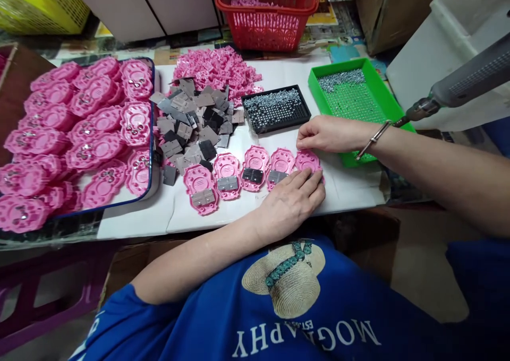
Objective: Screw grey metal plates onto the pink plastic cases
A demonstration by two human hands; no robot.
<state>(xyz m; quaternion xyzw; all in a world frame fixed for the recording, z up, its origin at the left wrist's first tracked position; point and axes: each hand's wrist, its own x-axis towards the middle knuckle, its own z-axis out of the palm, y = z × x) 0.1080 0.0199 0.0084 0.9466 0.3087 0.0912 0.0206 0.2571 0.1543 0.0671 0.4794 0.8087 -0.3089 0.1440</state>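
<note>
Five pink plastic casings lie in a row along the near edge of the white work surface. My left hand (292, 202) lies over the lower half of the rightmost pink casing (308, 161), its bent fingers on it and its thumb hidden. At the top end of the same casing, my right hand (321, 132) has its fingers pinched together; whatever is in them is hidden. Small rectangular plates sit on the other casings: a grey plate (202, 197) on the leftmost, a black plate (253, 175) on the middle one.
Loose metal plates (207, 114) and small pink parts (217, 71) are heaped behind the row. A black screw tray (277, 109) and green tray (370, 98) hold screws. An electric screwdriver (458, 79) hangs beside my right forearm. Stacked casings fill the left tray (153, 132). A red basket (266, 26) stands behind.
</note>
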